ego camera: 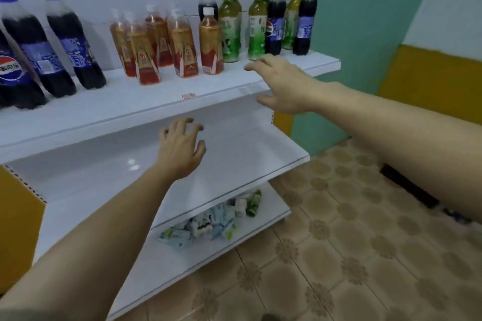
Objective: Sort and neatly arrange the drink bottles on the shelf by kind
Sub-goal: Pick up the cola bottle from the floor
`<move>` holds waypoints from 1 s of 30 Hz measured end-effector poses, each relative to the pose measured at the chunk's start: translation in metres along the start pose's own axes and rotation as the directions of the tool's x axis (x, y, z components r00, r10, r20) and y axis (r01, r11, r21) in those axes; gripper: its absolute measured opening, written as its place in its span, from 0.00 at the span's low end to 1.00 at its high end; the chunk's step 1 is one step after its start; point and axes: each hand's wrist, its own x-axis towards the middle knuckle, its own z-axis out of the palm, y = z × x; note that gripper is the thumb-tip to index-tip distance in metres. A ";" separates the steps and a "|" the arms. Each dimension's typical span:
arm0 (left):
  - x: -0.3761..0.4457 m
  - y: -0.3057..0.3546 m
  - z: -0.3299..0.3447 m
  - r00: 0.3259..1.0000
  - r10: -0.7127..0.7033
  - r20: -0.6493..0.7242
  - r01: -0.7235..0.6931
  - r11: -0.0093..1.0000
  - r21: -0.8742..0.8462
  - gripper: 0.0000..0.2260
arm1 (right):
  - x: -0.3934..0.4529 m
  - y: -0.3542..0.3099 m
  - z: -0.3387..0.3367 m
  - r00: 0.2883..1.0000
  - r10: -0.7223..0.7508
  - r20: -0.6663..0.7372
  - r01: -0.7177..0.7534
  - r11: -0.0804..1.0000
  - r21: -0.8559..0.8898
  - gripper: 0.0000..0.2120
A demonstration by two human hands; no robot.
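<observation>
Just beyond both empty hands [280,83], bottles [208,41] stand on the shelf [130,109]

Even, fairly bright indoor light falls across the white shelf [156,101], with soft, faint shadows under its boards. A small glare spot sits on the middle board [133,164] below it. The whole picture is soft and slightly smeared, most of all on the cola bottles [39,47] at the shelf's left end, where wide-angle distortion tilts them outward.
</observation>
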 end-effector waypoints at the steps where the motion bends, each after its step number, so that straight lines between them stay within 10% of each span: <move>1: 0.010 0.019 0.005 0.998 0.054 0.043 -0.053 0.998 -0.028 0.18 | -0.012 0.012 -0.004 0.999 0.034 -0.001 -0.034 0.999 -0.003 0.33; 14: 0.063 0.123 0.078 0.933 0.115 0.341 -0.084 0.991 -0.103 0.23 | -0.079 0.115 0.017 0.974 0.227 0.008 -0.227 0.973 0.041 0.35; 30: 0.103 0.116 0.064 0.932 -0.327 0.156 0.327 0.945 0.026 0.23 | 0.046 0.193 0.042 0.982 -0.188 -0.017 0.188 0.967 0.173 0.34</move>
